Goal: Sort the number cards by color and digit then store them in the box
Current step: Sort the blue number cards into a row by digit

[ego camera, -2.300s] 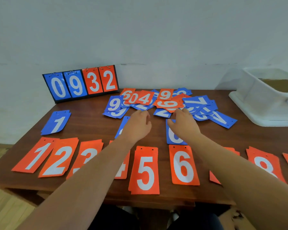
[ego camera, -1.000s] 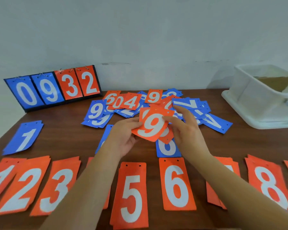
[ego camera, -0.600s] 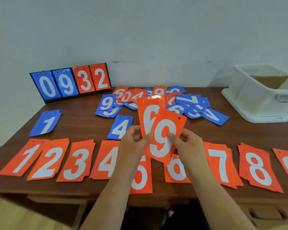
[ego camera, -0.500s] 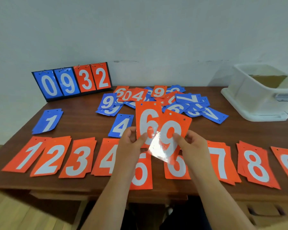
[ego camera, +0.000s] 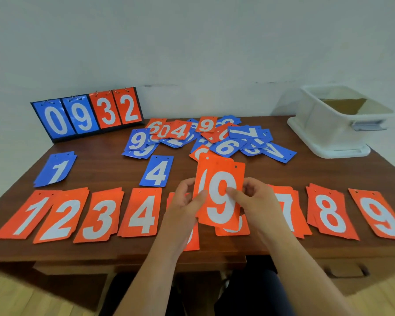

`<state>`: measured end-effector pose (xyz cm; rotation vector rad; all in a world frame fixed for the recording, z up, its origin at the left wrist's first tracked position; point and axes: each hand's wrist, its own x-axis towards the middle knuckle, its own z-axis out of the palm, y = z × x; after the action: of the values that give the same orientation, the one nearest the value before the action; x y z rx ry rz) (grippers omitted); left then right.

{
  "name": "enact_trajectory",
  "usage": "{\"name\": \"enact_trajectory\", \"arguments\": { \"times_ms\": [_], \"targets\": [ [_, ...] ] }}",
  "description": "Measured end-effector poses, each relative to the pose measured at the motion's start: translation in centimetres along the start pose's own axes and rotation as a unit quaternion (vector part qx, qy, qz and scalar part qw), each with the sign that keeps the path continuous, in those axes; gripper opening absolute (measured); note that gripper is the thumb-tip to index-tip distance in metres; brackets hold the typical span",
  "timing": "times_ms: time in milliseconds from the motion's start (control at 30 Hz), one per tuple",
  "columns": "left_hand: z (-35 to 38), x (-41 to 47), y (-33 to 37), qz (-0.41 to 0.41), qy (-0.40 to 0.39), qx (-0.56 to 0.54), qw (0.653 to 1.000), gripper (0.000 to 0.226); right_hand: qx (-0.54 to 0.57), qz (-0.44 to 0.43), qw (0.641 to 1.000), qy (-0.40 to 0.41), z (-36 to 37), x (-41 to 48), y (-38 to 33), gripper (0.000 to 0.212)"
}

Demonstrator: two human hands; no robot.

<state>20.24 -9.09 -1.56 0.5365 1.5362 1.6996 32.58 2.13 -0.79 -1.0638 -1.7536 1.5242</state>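
Both hands hold two overlapping orange cards upright above the table's front middle; the front card shows a 9 (ego camera: pixel 221 197). My left hand (ego camera: pixel 186 201) pinches their left edge, my right hand (ego camera: pixel 253 201) pinches the right edge with its thumb on the digit. A row of orange stacks lies along the front edge: 1 (ego camera: pixel 30 215), 2 (ego camera: pixel 62 216), 3 (ego camera: pixel 99 216), 4 (ego camera: pixel 141 213), then partly hidden stacks under my hands, 7 (ego camera: pixel 290 210), 8 (ego camera: pixel 331 213), 9 (ego camera: pixel 381 215). Blue 1 (ego camera: pixel 55 168) and blue 4 (ego camera: pixel 156 171) lie behind. A mixed loose pile (ego camera: pixel 205 137) sits at the back.
A white plastic box (ego camera: pixel 324 124) stands on its lid at the back right. A black flip scoreboard (ego camera: pixel 87 115) showing 0932 stands at the back left. The wooden table (ego camera: pixel 105 165) has a drawer handle (ego camera: pixel 347 271) at the front right.
Both hands took two orange cards from the loose pile, brought them toward me and slid them together, so the 9 now covers most of the card behind.
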Motion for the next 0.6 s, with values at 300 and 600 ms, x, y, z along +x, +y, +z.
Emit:
{"name": "enact_trajectory", "arguments": {
  "times_ms": [300, 600],
  "targets": [
    [6.6, 1.1, -2.7, 0.013, 0.022, 0.024, 0.999, 0.022, 0.015, -0.019, 0.995, 0.094, -6.1, 0.1, 1.4, 0.018],
    [14.5, 1.5, -3.2, 0.010, -0.032, 0.077, 0.996, 0.019, -0.119, 0.037, 0.940, 0.318, -22.5, 1.5, 4.4, 0.025]
  ]
}}
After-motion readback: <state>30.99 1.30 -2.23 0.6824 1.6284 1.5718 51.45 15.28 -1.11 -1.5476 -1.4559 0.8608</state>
